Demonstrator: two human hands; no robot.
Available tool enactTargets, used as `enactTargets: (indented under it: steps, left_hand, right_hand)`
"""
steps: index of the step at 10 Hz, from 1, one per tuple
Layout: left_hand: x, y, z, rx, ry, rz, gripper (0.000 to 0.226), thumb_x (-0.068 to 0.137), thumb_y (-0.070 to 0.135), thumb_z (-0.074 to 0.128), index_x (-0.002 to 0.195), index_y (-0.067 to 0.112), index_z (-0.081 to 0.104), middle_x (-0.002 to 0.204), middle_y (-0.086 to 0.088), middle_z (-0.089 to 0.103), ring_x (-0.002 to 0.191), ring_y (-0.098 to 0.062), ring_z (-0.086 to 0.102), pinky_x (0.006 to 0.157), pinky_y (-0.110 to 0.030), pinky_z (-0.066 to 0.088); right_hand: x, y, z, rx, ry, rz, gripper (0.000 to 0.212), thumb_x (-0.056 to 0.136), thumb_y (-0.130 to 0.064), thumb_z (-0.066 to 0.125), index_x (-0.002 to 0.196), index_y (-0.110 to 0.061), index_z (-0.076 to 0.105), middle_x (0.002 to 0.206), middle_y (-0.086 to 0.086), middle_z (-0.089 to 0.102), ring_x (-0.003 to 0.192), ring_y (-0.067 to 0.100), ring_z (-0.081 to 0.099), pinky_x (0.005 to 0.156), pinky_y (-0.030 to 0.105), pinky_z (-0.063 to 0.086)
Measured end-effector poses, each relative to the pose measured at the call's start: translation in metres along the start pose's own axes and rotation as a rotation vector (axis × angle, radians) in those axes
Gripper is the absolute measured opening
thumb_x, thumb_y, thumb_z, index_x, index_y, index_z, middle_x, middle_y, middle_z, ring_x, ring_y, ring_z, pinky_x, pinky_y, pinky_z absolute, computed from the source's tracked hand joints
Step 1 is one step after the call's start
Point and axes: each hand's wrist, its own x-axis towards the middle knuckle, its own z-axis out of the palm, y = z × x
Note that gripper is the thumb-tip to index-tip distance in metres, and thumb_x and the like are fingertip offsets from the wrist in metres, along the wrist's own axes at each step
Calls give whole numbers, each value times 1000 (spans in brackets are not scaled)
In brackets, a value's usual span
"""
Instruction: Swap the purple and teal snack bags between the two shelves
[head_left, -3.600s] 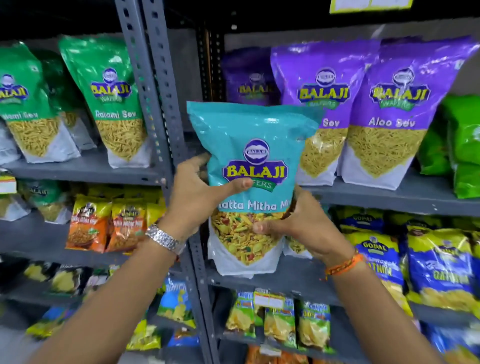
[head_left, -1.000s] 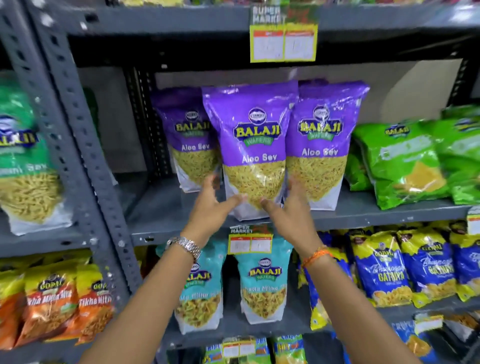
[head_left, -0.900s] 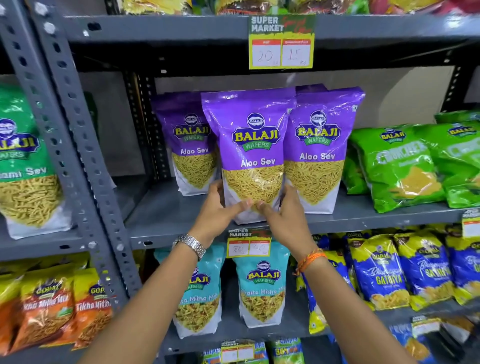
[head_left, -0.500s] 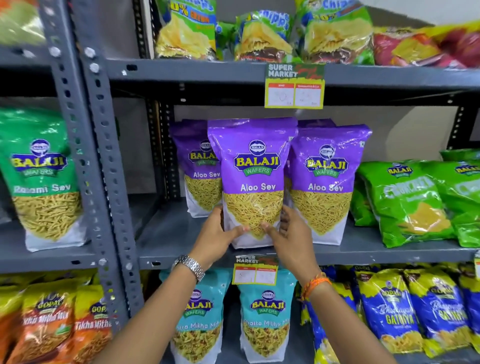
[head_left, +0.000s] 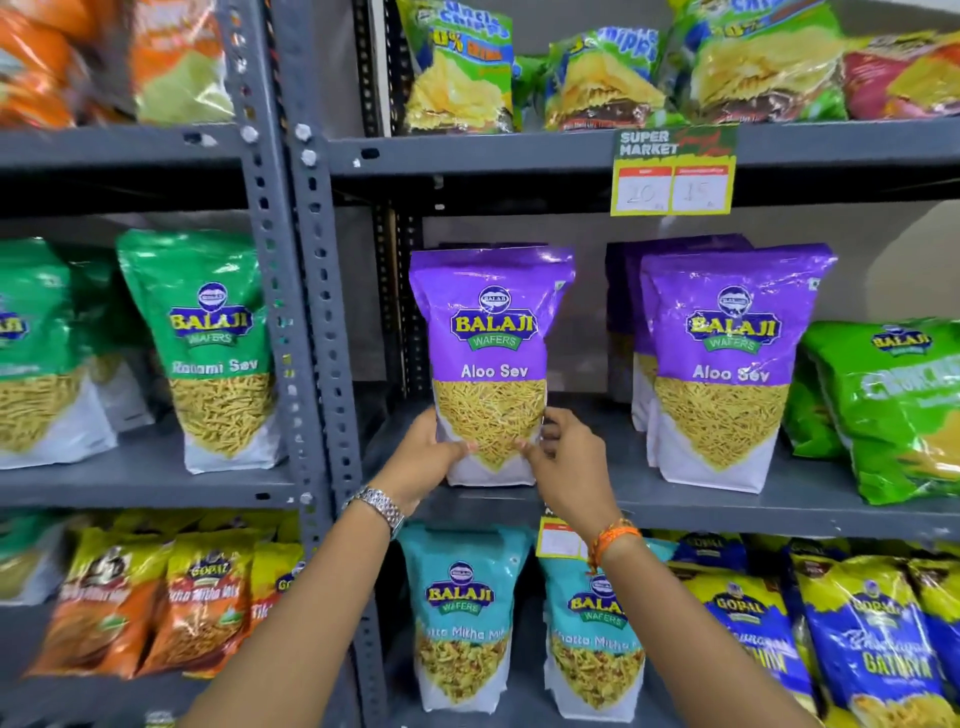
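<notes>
Fingers (head_left: 553, 421) of both hands are clamped on the lower part of one purple bag (head_left: 491, 364), thumbs across the front and the other fingers wrapped round its sides and back. The left hand (head_left: 421, 457), with a metal watch at the wrist, holds the bag's left edge; the right hand (head_left: 569, 462), with an orange thread band at the wrist, holds the right edge. The bag is upright with its base at or just above the middle shelf (head_left: 675, 499); whether it still touches cannot be told.

More purple bags (head_left: 722, 364) stand well to its right on the same shelf, with green bags (head_left: 893, 410) beyond them. On the lower shelf, directly beneath the hands, two teal bags (head_left: 462, 618) stand side by side, the right one partly hidden by the right forearm. A yellow price tag (head_left: 558, 540) hangs from the shelf edge just under the right wrist.

Likely risks from here: the grip sits low on a tall, glossy pouch, so the top could tip forward or backward once the bag leaves the shelf. The film looks slippery and may slide through the fingers. Bringing the bag down past the shelf edge could snag the price tag or knock the teal bags over. Squeezing harder to stop a slip would probably crush the brittle snack inside.
</notes>
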Motion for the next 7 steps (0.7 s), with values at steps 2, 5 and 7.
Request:
enactTargets:
  steps: [2,5,7]
  left_hand:
    - [-4,1,-6,2,18,-22,54,95,-4,63,145,10,48,143,-8,61,131,-22,58,114,-37,44]
    - [-7,7,-7,15,31,-20,53,98,-6,58,146,10,45,146,-12,59,123,-18,56,104,-30,44]
    - [-7,6,-7,-1,46,-2,57,97,-5,60,149,11,42,149,-11,57,126,-17,55,107,-31,43]
  right_hand:
    - [3,-2,2,15,-54,28,39,87,-16,76,122,-12,58,110,13,73,97,28,73,85,40,61]
    - [0,-7,-2,-65,-101,0,51,87,-22,77,127,-5,50,103,8,66,96,26,68,84,38,58]
    - [3,-7,-7,-105,-160,10,56,88,-20,76,134,-5,48,118,18,70,105,28,69,92,40,58]
